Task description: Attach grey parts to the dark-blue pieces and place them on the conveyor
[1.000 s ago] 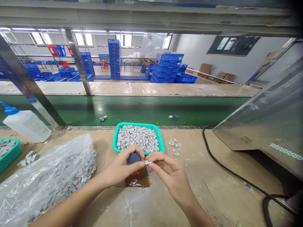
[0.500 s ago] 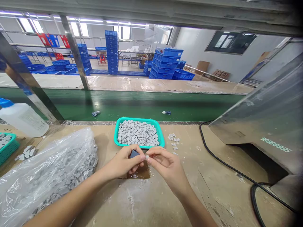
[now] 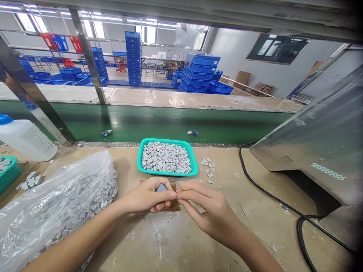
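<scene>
My left hand [image 3: 151,195] is closed around a dark blue-grey piece [image 3: 161,187], which shows between thumb and curled fingers. My right hand [image 3: 202,202] meets the left thumb tip with its fingertips pinched together; whatever lies between them is hidden. Both hands are above a small brown patch [image 3: 175,206] on the bench. Just beyond them stands a turquoise basket [image 3: 195,166] full of small light grey parts [image 3: 166,156]. Several loose grey parts [image 3: 209,170] lie to the right of the basket.
A clear plastic bag [image 3: 70,189] of grey parts fills the left side, near a white bottle [image 3: 32,139] and another green basket [image 3: 11,175]. Two small assemblies lie on the green belt [image 3: 150,126]. A black cable [image 3: 266,195] and metal housing [image 3: 317,143] are at right.
The small white bit seen between my fingertips is now hidden. My right hand has turned, its fingers straighter. The two assemblies on the belt have shifted left.
</scene>
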`<state>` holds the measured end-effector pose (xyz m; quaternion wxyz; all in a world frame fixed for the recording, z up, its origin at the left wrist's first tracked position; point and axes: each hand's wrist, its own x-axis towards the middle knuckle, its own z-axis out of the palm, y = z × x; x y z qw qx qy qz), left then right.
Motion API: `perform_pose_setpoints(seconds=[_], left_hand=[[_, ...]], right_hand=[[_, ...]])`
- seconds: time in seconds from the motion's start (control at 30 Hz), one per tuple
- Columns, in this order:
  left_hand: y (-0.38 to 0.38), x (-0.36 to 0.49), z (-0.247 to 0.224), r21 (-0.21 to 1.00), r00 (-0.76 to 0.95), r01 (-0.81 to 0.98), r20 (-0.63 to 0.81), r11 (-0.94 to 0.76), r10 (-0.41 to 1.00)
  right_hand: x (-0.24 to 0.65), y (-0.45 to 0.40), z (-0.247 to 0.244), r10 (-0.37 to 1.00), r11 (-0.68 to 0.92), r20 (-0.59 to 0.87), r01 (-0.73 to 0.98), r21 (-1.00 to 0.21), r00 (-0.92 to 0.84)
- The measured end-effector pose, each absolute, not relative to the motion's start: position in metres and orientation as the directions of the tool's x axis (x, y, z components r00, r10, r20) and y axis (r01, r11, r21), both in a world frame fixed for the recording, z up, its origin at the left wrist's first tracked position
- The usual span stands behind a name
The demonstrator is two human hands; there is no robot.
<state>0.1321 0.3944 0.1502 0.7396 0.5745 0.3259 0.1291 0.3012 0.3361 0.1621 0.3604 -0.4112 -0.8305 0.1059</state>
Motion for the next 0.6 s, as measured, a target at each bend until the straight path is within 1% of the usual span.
perform_pose_setpoints(seconds=[0.07, 0.2, 0.27, 0.37, 0.4, 0.5, 0.6], left_hand=[[0.395, 0.131, 0.15, 0.949, 0.744, 0.198, -0.308, 0.244, 0.593], [0.399, 0.124, 0.149, 0.962, 0.688, 0.27, -0.212, 0.026, 0.694], [0.402, 0.121, 0.15, 0.946, 0.701, 0.308, -0.156, -0.098, 0.696], [0.403, 0.119, 0.152, 0.903, 0.728, 0.33, -0.058, -0.276, 0.683], [0.402, 0.119, 0.152, 0.895, 0.73, 0.322, -0.027, -0.308, 0.683], [0.401, 0.123, 0.148, 0.917, 0.7, 0.269, 0.024, -0.295, 0.713], [0.401, 0.125, 0.143, 0.946, 0.644, 0.235, 0.019, -0.221, 0.765]], right_hand=[[0.306, 0.336, 0.158, 0.774, 0.62, 0.504, 0.617, -0.485, -0.382], [0.322, 0.337, 0.131, 0.85, 0.515, 0.42, 0.674, -0.53, -0.319], [0.327, 0.336, 0.11, 0.869, 0.483, 0.393, 0.689, -0.541, -0.301], [0.328, 0.333, 0.083, 0.865, 0.479, 0.422, 0.692, -0.54, -0.271], [0.327, 0.333, 0.078, 0.861, 0.48, 0.438, 0.697, -0.533, -0.258], [0.323, 0.332, 0.07, 0.852, 0.482, 0.462, 0.712, -0.51, -0.246], [0.321, 0.332, 0.07, 0.844, 0.492, 0.475, 0.715, -0.497, -0.25]])
